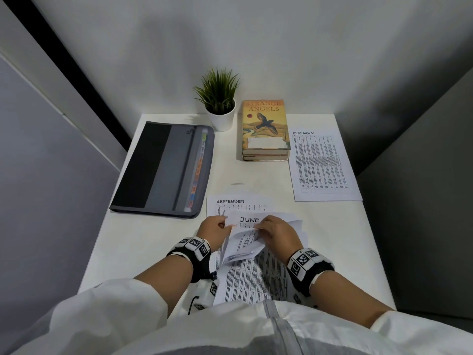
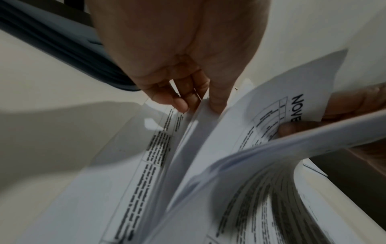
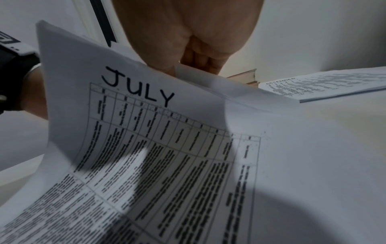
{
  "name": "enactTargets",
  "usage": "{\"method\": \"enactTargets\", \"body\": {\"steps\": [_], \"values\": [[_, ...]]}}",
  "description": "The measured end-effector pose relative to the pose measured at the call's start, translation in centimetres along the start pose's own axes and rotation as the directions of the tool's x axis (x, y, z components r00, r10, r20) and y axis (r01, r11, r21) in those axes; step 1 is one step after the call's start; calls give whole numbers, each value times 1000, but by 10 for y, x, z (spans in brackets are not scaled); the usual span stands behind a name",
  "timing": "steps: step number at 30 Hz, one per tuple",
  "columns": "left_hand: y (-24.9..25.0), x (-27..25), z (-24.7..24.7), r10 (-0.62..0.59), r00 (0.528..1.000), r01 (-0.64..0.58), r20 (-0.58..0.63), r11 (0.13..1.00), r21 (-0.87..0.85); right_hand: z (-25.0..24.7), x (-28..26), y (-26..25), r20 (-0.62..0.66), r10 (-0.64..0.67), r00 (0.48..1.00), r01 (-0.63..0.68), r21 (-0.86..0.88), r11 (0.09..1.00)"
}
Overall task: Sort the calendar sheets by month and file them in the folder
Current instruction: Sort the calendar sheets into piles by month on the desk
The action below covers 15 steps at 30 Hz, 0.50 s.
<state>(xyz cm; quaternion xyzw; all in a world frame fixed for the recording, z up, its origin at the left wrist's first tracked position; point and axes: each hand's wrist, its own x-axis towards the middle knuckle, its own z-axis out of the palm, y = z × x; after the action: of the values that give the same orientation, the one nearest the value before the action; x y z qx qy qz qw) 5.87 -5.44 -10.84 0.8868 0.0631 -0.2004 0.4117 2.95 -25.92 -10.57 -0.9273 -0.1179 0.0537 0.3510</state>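
Observation:
A stack of calendar sheets [image 1: 252,275] lies at the table's near edge, its top edges fanned up. My left hand [image 1: 213,228] pinches the upper left edge of lifted sheets [image 2: 200,118]; a JUNE sheet [image 1: 249,219] shows on top. My right hand [image 1: 277,233] grips curled sheets at the upper right, among them a JULY sheet [image 3: 158,125] and a NOVEMBER sheet [image 2: 296,105]. A SEPTEMBER sheet [image 1: 231,202] lies flat under the stack. A DECEMBER sheet [image 1: 322,163] lies apart at the right. The grey folder [image 1: 163,167] lies shut at the left, coloured tabs along its right side.
A potted plant [image 1: 220,103] stands at the back centre. Beside it two stacked books [image 1: 265,129] lie, just left of the DECEMBER sheet. The white table [image 1: 256,180] sits between grey partition walls.

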Motion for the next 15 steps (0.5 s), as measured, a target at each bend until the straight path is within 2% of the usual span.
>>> {"method": "enactTargets", "body": {"steps": [3, 5, 11, 15], "values": [[1, -1, 1, 13, 1000, -13, 26, 999, -32, 0, -3, 1, -39, 7, 999, -5, 44, 999], [2, -2, 2, 19, 998, -14, 54, 996, -87, 0, -4, 2, -54, -9, 999, 9, 12, 1000], [3, -6, 2, 42, 995, -25, 93, 985, -169, 0, -4, 5, -12, -34, 999, 34, -37, 999], [5, -9, 2, -16, 994, 43, 109, 968, -246, -3, -7, 2, -24, -78, 997, 77, -41, 996]]}}
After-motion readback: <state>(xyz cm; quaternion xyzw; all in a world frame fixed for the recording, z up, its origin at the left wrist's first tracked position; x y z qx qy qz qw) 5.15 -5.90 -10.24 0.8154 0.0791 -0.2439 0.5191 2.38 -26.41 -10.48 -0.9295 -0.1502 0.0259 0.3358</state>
